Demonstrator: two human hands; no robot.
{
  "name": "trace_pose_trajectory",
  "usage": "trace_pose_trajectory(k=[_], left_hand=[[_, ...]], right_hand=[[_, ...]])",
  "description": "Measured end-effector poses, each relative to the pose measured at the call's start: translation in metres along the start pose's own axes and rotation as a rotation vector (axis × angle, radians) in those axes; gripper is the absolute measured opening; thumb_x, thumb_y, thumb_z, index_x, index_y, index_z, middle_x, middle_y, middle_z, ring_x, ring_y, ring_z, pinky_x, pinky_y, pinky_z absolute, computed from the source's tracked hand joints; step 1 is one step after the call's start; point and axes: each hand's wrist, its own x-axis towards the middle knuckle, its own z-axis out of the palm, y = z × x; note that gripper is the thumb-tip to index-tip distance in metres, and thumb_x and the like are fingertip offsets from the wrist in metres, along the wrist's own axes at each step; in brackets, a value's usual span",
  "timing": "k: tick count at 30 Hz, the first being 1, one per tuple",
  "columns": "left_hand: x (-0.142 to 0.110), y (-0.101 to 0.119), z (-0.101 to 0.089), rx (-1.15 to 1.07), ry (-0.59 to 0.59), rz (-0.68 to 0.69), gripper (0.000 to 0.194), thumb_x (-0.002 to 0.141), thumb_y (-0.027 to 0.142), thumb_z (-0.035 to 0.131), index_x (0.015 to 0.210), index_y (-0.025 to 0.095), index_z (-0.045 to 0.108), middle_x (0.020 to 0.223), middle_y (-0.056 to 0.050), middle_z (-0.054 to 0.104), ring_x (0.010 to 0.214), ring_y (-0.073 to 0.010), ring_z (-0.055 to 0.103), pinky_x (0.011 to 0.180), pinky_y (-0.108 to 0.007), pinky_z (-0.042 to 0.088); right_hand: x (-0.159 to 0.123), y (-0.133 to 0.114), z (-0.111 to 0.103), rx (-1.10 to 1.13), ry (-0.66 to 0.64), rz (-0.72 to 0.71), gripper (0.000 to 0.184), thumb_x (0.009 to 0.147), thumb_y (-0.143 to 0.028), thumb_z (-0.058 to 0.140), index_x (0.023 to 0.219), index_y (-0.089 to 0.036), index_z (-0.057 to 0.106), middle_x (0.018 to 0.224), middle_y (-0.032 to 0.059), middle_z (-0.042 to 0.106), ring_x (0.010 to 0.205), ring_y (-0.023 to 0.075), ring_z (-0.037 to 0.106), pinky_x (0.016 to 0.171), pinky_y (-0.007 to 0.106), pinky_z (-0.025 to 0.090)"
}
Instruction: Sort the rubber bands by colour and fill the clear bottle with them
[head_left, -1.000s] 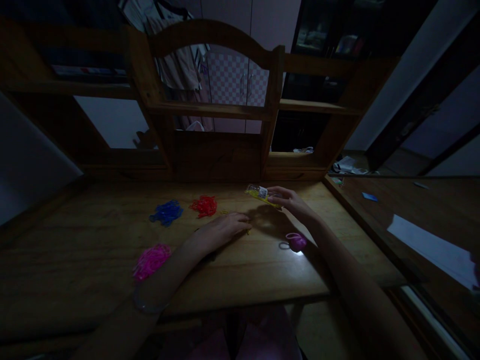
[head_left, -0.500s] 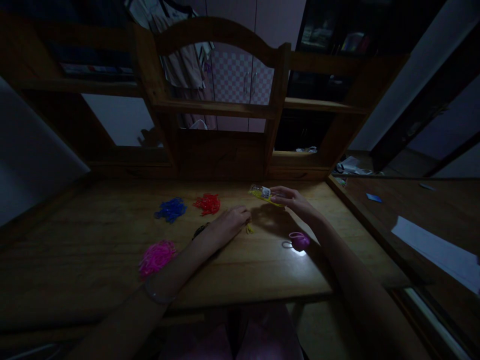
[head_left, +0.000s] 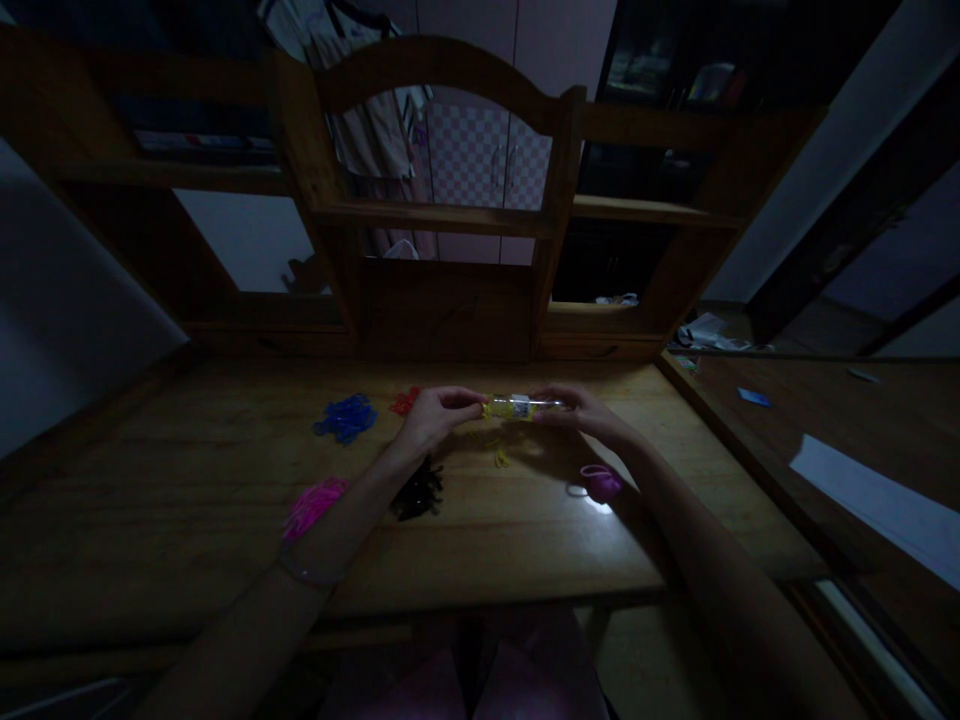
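Rising to the bottle (head_left: 520, 405), left hand (head_left: 436, 415) pinching yellow bands (head_left: 487, 409), right hand (head_left: 583, 412) clasping it

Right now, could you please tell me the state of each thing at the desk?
Labelled clear bottle, held sideways in the right hand, with yellow contents
Left hand, fingers at the bottle's left end
Loose yellow bands, scattered on the desk
Blue bands, piled
Red bands, partly hidden
Black bands, piled
Pink bands, piled, partly hidden
Purple ball-shaped item, resting on the desk
Hutch drawers, apparently shut
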Motion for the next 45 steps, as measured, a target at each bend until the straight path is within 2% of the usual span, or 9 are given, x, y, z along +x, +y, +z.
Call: trace_pose_trajectory(k=[4,12,17,21,25,31,36,45], left_hand=[[-0.002,0.003,0.003,0.018,0.002,0.045,0.024,0.067,0.028,0.079,0.088,0.016,0.077,0.087,-0.007,0.077,0.08,-0.0198,0.071,0.082,-0.033,0.055],[-0.006,0.003,0.008,0.078,0.03,0.241,0.018,0.075,0.024,0.073,0.092,0.019,0.071,0.087,-0.003,0.075,0.083,-0.0181,0.071,0.078,-0.028,0.055],[-0.007,0.001,0.007,0.193,0.066,0.276,0.01,0.073,0.023,0.074,0.082,0.02,0.075,0.083,-0.003,0.074,0.079,-0.0179,0.07,0.075,-0.028,0.056],[-0.007,0.003,0.005,0.169,0.104,0.348,0.01,0.07,0.024,0.077,0.078,0.019,0.077,0.086,-0.004,0.071,0.079,-0.017,0.068,0.073,-0.027,0.057],[-0.007,0.006,0.006,0.129,0.112,0.275,0.018,0.07,0.029,0.077,0.083,0.017,0.076,0.083,-0.005,0.072,0.077,-0.0178,0.068,0.075,-0.029,0.058],[-0.007,0.003,0.014,-0.102,0.096,0.158,0.023,0.07,0.026,0.076,0.088,0.015,0.067,0.086,-0.004,0.072,0.083,-0.0187,0.07,0.079,-0.031,0.059],[-0.008,0.003,0.017,-0.126,0.01,0.192,0.02,0.079,0.024,0.069,0.096,0.015,0.064,0.099,-0.006,0.072,0.096,-0.0191,0.069,0.087,-0.031,0.056],[-0.011,0.007,0.018,-0.041,0.03,0.228,0.026,0.076,0.031,0.074,0.094,0.016,0.062,0.094,-0.007,0.072,0.094,-0.0211,0.07,0.088,-0.034,0.055]], right_hand=[[-0.001,-0.002,0.0,0.01,0.003,-0.005,0.039,0.076,-0.039,0.074,0.112,-0.023,0.069,0.11,0.0045,0.069,0.104,0.0246,0.062,0.096,0.041,0.045],[-0.002,-0.008,0.001,0.011,-0.009,0.01,0.039,0.076,-0.038,0.073,0.112,-0.023,0.069,0.111,0.0053,0.069,0.104,0.0254,0.062,0.094,0.042,0.046],[-0.001,-0.006,0.004,-0.012,-0.01,0.005,0.04,0.075,-0.039,0.074,0.112,-0.023,0.069,0.112,0.0053,0.068,0.104,0.0249,0.062,0.094,0.041,0.046],[-0.002,-0.008,0.006,0.015,-0.01,0.015,0.04,0.075,-0.039,0.074,0.112,-0.024,0.069,0.112,0.0052,0.068,0.104,0.0254,0.062,0.093,0.042,0.046],[-0.004,-0.013,0.006,0.019,-0.007,0.001,0.037,0.077,-0.039,0.073,0.111,-0.026,0.069,0.113,0.0047,0.068,0.107,0.0256,0.061,0.096,0.042,0.045],[-0.004,-0.01,0.008,0.056,-0.03,0.018,0.04,0.077,-0.041,0.072,0.113,-0.025,0.068,0.114,0.0046,0.068,0.107,0.0249,0.061,0.095,0.041,0.045],[-0.003,-0.003,0.006,0.104,-0.027,0.031,0.041,0.078,-0.039,0.073,0.115,-0.024,0.067,0.113,0.0053,0.068,0.103,0.0239,0.062,0.092,0.039,0.046],[-0.002,-0.008,0.009,0.095,-0.036,0.035,0.04,0.076,-0.04,0.073,0.112,-0.024,0.068,0.113,0.0049,0.068,0.105,0.0239,0.062,0.094,0.039,0.045]])
